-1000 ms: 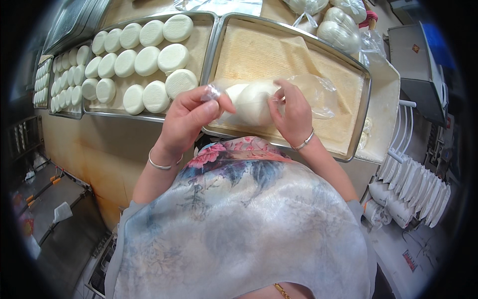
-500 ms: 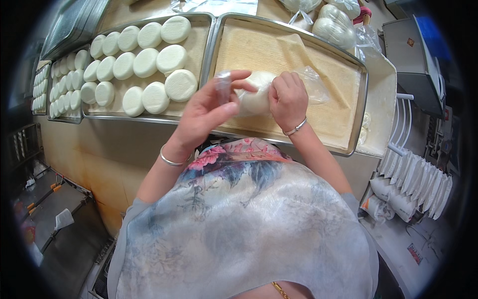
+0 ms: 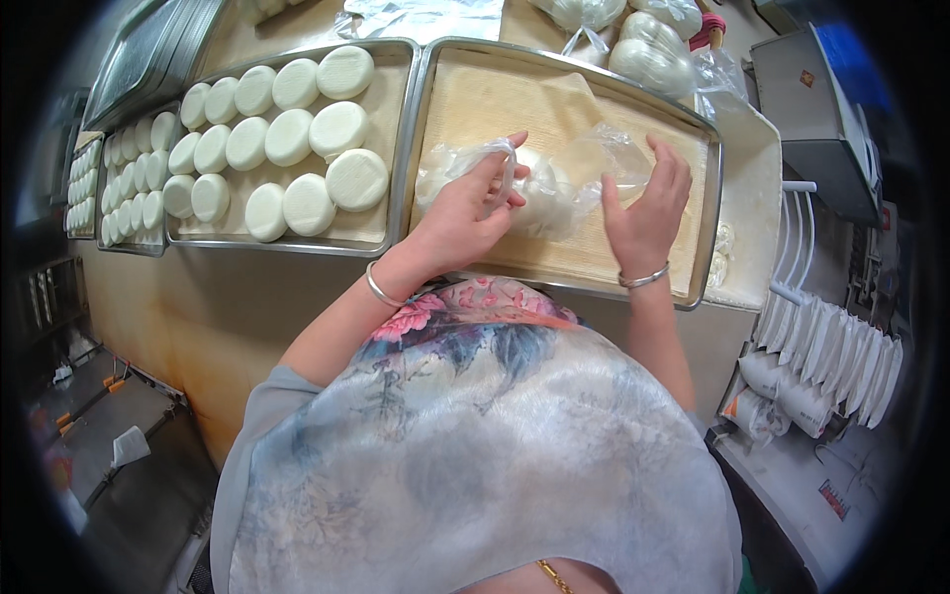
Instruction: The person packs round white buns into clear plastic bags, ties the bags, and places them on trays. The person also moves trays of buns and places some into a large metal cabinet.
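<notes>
A clear plastic bag (image 3: 562, 203) with round white buns inside lies on the cloth-lined tray (image 3: 564, 277) in front of me. My left hand (image 3: 477, 206) is at the bag's left part, fingers curled through a gathered loop of its film. To the right of the bag, my right hand (image 3: 648, 206) is open, thumb and fingers apart, beside the bag's loose end. Part of the buns is hidden by my left hand and the crinkled film.
On the left, a metal tray (image 3: 297, 238) holds rows of flat round white buns, with smaller-looking filled trays beyond it. Tied bags of buns (image 3: 653, 54) stand at the back right. A white tub (image 3: 747, 198) adjoins my tray; empty metal trays (image 3: 158, 59) are stacked back left.
My right hand has let go of the bag, opened from a fist and moved right. My left hand has shifted right and closed on the bag's loop; the bag's film is spread wider.
</notes>
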A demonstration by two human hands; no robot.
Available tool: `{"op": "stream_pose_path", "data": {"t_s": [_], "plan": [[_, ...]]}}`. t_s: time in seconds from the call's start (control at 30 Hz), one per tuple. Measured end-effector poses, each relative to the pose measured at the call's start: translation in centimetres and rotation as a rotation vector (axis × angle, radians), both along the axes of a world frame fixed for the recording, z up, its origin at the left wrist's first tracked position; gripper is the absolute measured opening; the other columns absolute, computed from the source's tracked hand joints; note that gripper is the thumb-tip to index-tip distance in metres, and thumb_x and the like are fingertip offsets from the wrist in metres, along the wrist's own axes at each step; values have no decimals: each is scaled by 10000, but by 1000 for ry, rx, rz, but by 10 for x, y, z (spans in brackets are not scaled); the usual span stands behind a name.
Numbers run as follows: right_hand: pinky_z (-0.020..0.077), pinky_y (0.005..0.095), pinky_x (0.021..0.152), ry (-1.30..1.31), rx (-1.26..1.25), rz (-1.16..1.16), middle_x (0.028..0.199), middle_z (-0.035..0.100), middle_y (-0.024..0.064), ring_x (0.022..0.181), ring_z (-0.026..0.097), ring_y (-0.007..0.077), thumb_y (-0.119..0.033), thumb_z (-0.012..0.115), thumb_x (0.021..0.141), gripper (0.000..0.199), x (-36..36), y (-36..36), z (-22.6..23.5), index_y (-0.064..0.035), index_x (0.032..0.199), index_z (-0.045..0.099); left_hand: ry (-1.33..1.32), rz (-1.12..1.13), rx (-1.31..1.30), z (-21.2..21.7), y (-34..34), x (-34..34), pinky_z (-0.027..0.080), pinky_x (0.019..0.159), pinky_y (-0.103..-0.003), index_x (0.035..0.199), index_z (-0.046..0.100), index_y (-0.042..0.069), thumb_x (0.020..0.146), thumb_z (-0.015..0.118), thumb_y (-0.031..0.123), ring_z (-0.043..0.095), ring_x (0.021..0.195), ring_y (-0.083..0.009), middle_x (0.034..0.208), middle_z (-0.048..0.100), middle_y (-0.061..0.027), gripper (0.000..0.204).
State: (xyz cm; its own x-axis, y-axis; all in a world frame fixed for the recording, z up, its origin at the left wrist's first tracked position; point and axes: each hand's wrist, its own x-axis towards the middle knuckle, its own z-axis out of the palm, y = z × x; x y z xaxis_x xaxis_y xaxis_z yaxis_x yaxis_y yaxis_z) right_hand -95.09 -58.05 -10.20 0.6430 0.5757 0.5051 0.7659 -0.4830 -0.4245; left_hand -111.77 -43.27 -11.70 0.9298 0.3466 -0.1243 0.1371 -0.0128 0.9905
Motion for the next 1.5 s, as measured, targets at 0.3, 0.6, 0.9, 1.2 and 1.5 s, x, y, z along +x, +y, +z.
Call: {"op": "stream_pose_path", "data": {"t_s": [0.3, 0.6, 0.9, 1.2, 1.5], "plan": [[471, 283, 684, 1424, 348, 663, 836, 596, 81, 708, 575, 140, -242, 412, 1011, 287, 6, 3, 40, -10, 920, 554, 42, -11, -61, 14, 8, 10, 489, 848, -281, 1478, 253, 71, 911, 422, -73, 603, 912, -135, 1094, 612, -113, 609], [469, 220, 586, 1353, -282, 837, 782, 567, 19, 657, 573, 84, -250, 438, 1003, 259, -14, 53, 44, -31, 946, 564, 73, -111, -29, 12, 21, 13, 479, 812, -260, 1302, 497, 46, 914, 505, -3, 600, 881, -104, 962, 654, -71, 391], [496, 243, 757, 1460, 56, 611, 870, 684, 62, 785, 629, 109, -219, 607, 917, 260, 23, 35, 10, 22, 983, 680, -5, 118, -301, -8, 26, -2, 465, 845, -242, 916, 629, 3, 904, 615, 82, 570, 921, -67, 1049, 637, -33, 81], [337, 163, 479, 1085, 371, 67, 650, 520, -64, 540, 444, 5, -14, 675, 811, 146, 11, 30, -63, -63, 791, 539, -139, 397, 253, -43, 31, -18, 423, 687, -240, 750, 545, 12, 876, 598, 24, 484, 742, -81, 884, 573, -23, 138], [416, 182, 457, 1649, 810, -246, 691, 631, 38, 547, 591, 96, -168, 644, 908, 138, -13, 45, -65, -58, 880, 566, -157, 624, -1025, -45, 7, -34, 445, 873, -316, 778, 494, 70, 993, 397, 170, 579, 976, -195, 890, 594, -59, 256]]}}
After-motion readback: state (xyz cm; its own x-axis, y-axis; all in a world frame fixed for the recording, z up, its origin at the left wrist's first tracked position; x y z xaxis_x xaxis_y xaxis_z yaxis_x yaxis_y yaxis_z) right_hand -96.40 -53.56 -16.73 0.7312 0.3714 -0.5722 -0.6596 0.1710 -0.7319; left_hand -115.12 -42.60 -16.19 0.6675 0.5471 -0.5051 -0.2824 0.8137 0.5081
